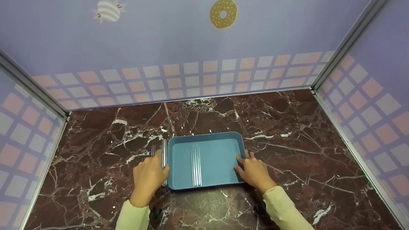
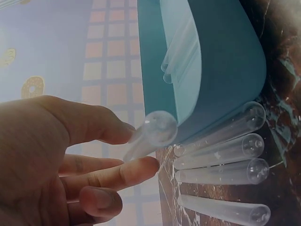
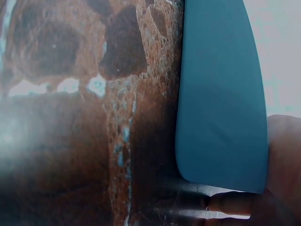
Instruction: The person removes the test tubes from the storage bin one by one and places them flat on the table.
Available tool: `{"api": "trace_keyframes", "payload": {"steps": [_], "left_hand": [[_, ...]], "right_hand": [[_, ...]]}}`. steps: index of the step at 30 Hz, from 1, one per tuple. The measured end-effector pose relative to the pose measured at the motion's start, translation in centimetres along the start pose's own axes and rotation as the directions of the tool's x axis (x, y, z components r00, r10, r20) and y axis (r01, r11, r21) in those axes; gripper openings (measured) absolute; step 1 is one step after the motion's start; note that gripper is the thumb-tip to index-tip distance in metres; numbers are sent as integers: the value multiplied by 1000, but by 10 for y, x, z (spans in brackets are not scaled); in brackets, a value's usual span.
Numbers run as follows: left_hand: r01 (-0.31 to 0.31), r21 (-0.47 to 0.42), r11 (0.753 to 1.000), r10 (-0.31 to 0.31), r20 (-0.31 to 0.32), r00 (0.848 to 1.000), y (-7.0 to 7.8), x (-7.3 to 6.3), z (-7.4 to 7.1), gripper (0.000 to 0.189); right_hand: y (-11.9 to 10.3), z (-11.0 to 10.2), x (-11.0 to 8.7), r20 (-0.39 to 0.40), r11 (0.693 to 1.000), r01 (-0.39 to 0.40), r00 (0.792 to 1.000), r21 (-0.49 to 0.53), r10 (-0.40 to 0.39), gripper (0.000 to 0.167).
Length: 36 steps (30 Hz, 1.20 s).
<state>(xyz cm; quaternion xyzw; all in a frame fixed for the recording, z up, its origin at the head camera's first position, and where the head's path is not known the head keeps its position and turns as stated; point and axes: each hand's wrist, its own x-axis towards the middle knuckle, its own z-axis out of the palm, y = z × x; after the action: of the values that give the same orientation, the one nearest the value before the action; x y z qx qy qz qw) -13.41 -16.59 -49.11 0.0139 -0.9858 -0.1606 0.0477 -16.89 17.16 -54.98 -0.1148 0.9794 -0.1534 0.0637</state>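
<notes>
A blue rectangular tray (image 1: 220, 159) lies on the marble-patterned surface, with several clear test tubes (image 1: 196, 166) side by side inside it, left of its middle. Beyond its left wall my left hand (image 1: 147, 174) pinches one clear test tube (image 2: 160, 129) between thumb and fingers, rounded end towards the wrist camera. More clear tubes (image 2: 221, 170) rest on the surface beside the tray, below that hand in the left wrist view. My right hand (image 1: 255, 172) grips the tray's right wall, some fingers inside the rim and others outside. The right wrist view shows the tray's outer wall (image 3: 221, 103) up close.
A purple back wall (image 1: 179, 41) with a checked band rises behind the dark red marble surface (image 1: 303, 134). Similar panels (image 1: 361, 105) stand at the left and right, joined by grey metal corner posts (image 1: 346, 41).
</notes>
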Motion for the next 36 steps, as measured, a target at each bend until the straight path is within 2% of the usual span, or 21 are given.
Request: {"api": "trace_keyframes", "payload": {"steps": [11,25,36], "left_hand": [[-14,3,1000,14,-21,1000,-4,-1,3,48],[23,15,1000,-23,12,1000,-20,3,-1,48],[40,4,999,-40,36,999,-23,5,2,49]], "right_hand": [[3,-1,-2,11,999,-33,999,-14,33,50],[-2,2,2,-40,999,11,999,-43,-12,48],[1,3,0,-58,1000,10,998,-30,-11,46]]}}
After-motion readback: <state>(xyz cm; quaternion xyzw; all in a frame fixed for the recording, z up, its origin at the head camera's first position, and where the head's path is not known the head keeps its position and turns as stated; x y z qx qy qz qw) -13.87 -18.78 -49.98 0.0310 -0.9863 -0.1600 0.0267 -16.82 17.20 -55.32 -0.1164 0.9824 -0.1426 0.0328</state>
